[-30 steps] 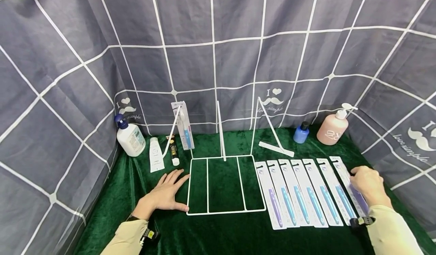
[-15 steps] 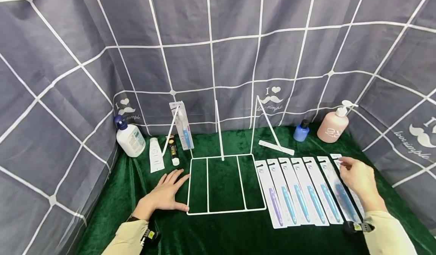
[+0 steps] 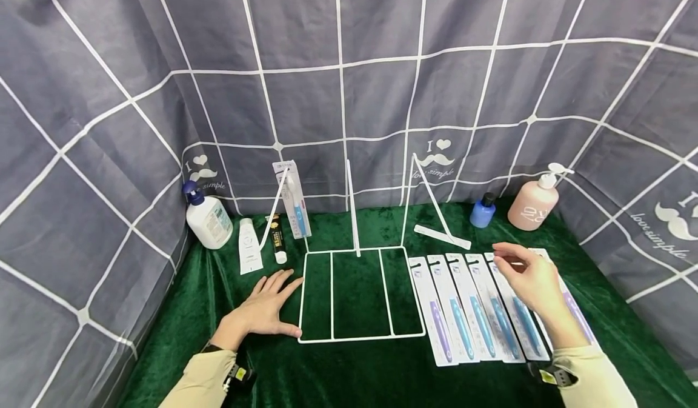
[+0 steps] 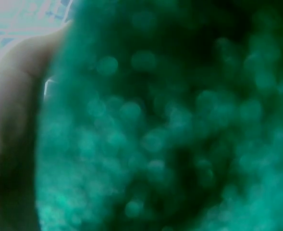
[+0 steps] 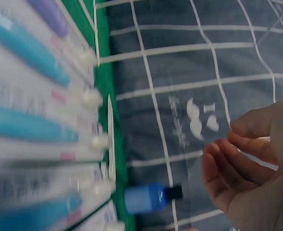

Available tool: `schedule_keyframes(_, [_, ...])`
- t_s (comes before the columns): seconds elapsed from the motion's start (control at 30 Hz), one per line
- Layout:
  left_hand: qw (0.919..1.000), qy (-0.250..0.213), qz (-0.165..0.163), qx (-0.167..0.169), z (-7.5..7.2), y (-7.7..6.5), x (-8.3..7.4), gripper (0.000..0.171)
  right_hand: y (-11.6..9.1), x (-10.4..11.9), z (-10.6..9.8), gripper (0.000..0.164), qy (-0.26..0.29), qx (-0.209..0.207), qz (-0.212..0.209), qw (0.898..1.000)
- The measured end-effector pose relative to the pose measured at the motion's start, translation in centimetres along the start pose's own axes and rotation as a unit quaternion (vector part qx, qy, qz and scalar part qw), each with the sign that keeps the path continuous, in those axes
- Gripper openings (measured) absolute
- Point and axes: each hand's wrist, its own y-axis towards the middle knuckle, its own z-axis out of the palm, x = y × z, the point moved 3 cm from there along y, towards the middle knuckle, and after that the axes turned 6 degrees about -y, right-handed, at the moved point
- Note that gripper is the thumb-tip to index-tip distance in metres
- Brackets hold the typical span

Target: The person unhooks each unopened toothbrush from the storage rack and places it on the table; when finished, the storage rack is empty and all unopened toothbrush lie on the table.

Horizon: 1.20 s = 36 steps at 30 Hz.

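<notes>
My left hand (image 3: 264, 307) lies spread on the green cloth, its thumb at the near left corner of a white wire rack (image 3: 362, 338). The left wrist view is mostly blurred green cloth. My right hand (image 3: 531, 277) hovers over a row of packaged toothbrushes, fingers loosely bent with nothing between them, as the right wrist view confirms. Blue-handled packs such as this toothbrush (image 3: 461, 320) fill the middle of the row. A purple-handled toothbrush (image 3: 440, 329) lies at the left end, and another purple toothbrush (image 3: 578, 314) at the right end, partly hidden by my hand.
One packaged toothbrush (image 3: 297, 205) hangs on the rack's left prong. Left of it are a white tube (image 3: 249, 250), a black tube (image 3: 278, 244) and a white pump bottle (image 3: 211, 223). A blue bottle (image 3: 482, 213) and a pink pump bottle (image 3: 532, 207) stand back right.
My right hand has moved left from the rightmost purple toothbrush, across the tops of the packs, to over the blue ones. My left hand has stayed still.
</notes>
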Motion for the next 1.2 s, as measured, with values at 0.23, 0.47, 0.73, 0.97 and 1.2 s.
schedule_keyframes(0.23, [1.0, -0.006, -0.005, 0.002, 0.1, 0.0, 0.0, 0.109, 0.3, 2.9, 2.0, 0.021, 0.056, 0.017, -0.043, 0.997])
schedule_keyframes(0.47, [1.0, -0.004, -0.001, -0.001, 0.1, 0.0, 0.0, 0.109, 0.9, 7.1, 3.4, 0.023, 0.124, 0.042, -0.067, 0.989])
schedule_keyframes(0.73, [1.0, -0.001, -0.001, -0.001, 0.1, 0.0, 0.2, 0.11, 2.1, 13.4, 4.9, 0.025, 0.204, 0.085, -0.104, 0.97])
schedule_keyframes(0.97, [1.0, -0.004, 0.001, -0.002, 0.2, 0.0, 0.3, 0.11, 3.3, 16.5, 6.9, 0.025, 0.257, 0.097, -0.133, 0.952])
schedule_keyframes(1.2, [1.0, -0.007, -0.001, -0.001, 0.2, 0.0, 0.3, 0.11, 4.3, 19.2, 8.1, 0.026, 0.283, 0.112, -0.132, 0.943])
